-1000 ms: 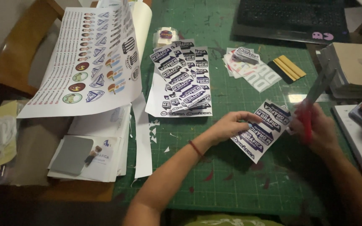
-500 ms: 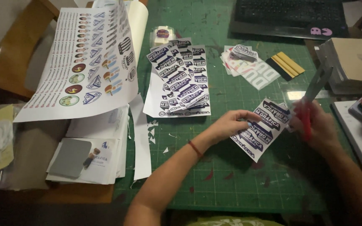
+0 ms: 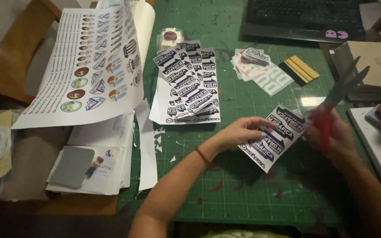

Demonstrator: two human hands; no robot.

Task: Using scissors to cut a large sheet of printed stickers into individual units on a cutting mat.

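R hand holds scissors, blades open, pointing up-right w/ long axis diagonal.

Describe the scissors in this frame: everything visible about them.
The scissors have red handles and plain metal-looking blades, somewhat blurred. The right hand grips the handles, which it largely hides. The blades stand open, pointing up and to the right, raised above the green cutting mat. Their lower end meets the right edge of the small sticker sheet that the left hand holds; whether the blades actually touch it cannot be told.
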